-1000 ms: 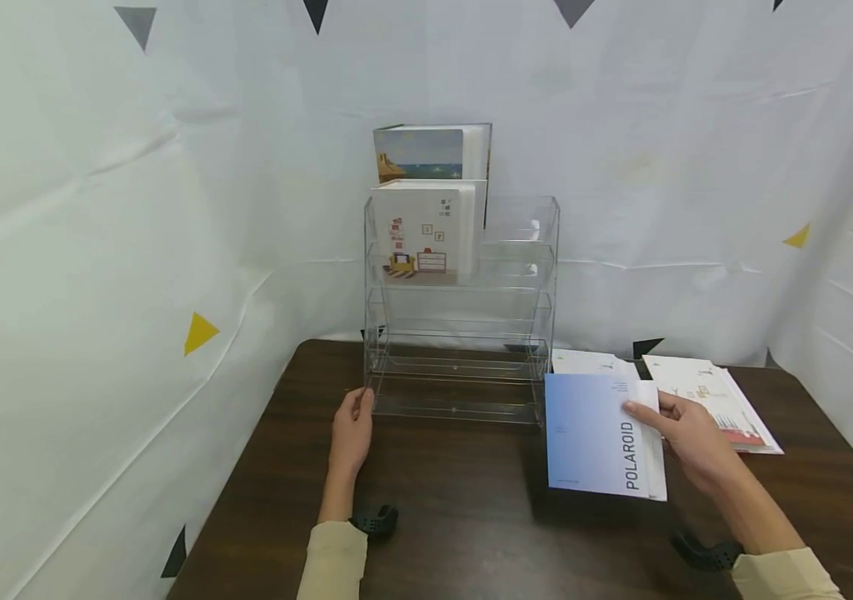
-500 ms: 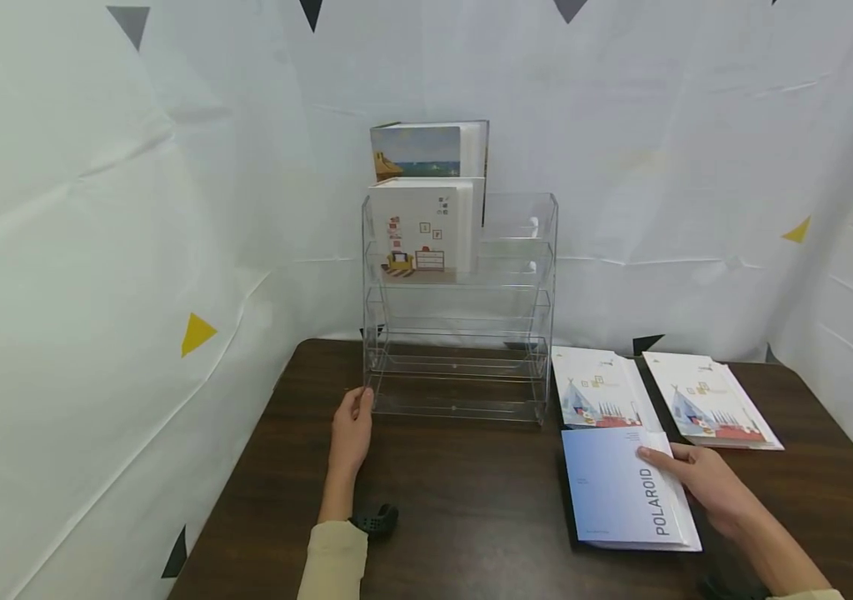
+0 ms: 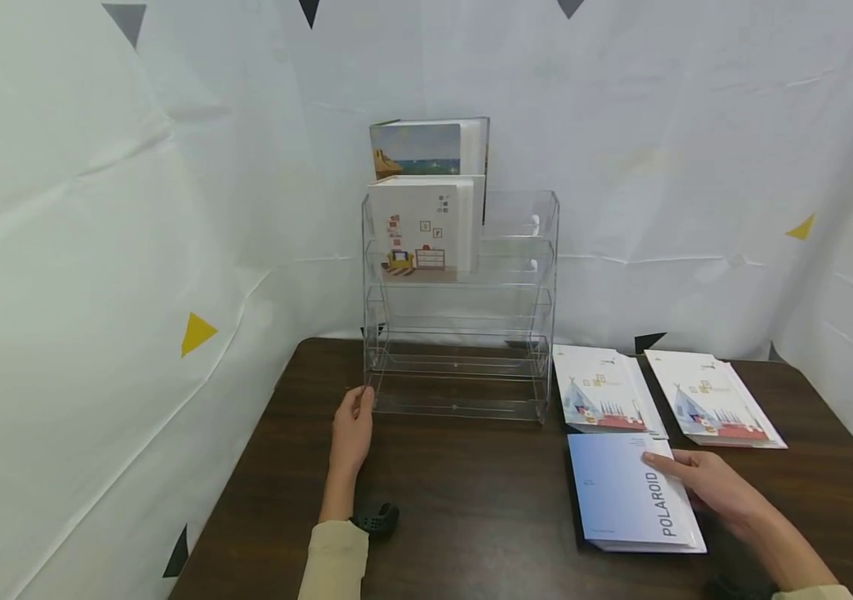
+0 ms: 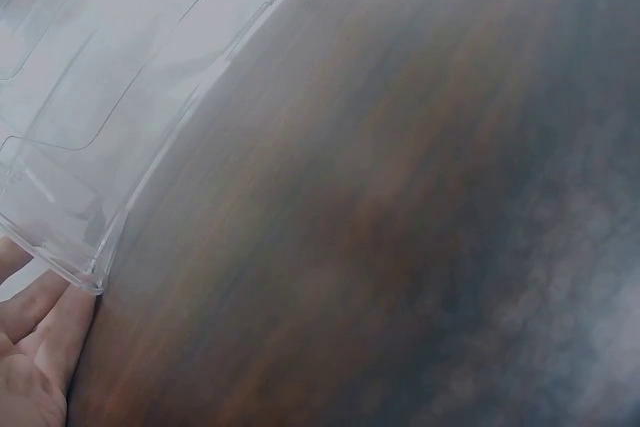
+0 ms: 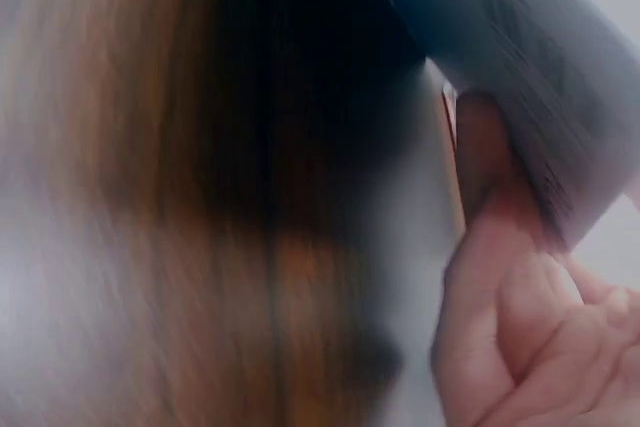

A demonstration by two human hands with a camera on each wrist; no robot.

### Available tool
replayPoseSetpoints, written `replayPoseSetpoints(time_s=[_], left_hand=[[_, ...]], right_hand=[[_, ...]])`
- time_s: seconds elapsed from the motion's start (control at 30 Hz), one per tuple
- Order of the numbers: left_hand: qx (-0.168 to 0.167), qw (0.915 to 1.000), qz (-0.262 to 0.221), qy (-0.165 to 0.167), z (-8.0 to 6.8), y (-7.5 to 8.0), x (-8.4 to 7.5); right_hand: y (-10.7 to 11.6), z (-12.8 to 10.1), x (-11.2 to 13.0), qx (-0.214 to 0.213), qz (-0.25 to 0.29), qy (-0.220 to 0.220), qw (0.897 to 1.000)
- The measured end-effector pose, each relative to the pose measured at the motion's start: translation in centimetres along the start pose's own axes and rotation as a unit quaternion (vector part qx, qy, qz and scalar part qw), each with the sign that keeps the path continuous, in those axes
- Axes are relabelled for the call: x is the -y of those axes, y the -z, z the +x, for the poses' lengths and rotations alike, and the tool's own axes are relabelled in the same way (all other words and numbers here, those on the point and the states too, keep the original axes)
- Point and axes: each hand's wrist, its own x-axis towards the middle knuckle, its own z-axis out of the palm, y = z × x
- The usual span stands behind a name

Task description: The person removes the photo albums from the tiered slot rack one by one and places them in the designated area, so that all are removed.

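My right hand (image 3: 719,492) holds a blue photo album (image 3: 617,492) marked POLAROID by its right side, thumb on the cover. The album lies face up, low over the table at the front right. In the right wrist view, the thumb (image 5: 485,152) presses against the blue cover (image 5: 540,57). At the lower left corner of a clear tiered display rack (image 3: 456,408), my left hand (image 3: 351,429) grips the edge with its fingertips. The left wrist view shows those fingers (image 4: 65,332) against the corner of the rack (image 4: 60,197).
Two white albums with a tent picture, one left (image 3: 599,387) and one right (image 3: 711,396), lie beside the rack. Higher up in the rack stand an album with a room drawing (image 3: 422,229) and one with a seaside picture (image 3: 426,150). White cloth (image 3: 659,167) hangs behind the dark table (image 3: 471,508).
My right hand has brought the blue album down and toward me, slightly right, uncovering the white albums. My left hand has stayed at the rack's corner.
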Motion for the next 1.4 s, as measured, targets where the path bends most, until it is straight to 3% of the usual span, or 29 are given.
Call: replayPoseSetpoints(time_s=[0.27, 0.53, 0.77, 1.17, 1.4], left_hand=[[0.004, 1.0000, -0.009, -0.001, 0.1, 0.2, -0.1], [0.006, 1.0000, -0.008, -0.002, -0.1, 0.1, 0.0], [0.003, 1.0000, -0.008, -0.001, -0.1, 0.0, -0.3], [0.001, 1.0000, -0.006, 0.001, -0.1, 0.0, -0.3], [0.001, 0.9999, -0.013, 0.000, -0.2, 0.0, -0.1]], right_hand=[[0.8, 0.3, 0.0, 0.002, -0.079, 0.008, 0.997], [1.4, 0.5, 0.1, -0.005, -0.157, 0.017, 0.987], [1.8, 0.4, 0.4, -0.015, -0.160, 0.012, 0.987], [2.5, 0.1, 1.1, -0.063, -0.205, 0.062, 0.975], [1.8, -0.3, 2.6, -0.053, -0.192, 0.083, 0.976]])
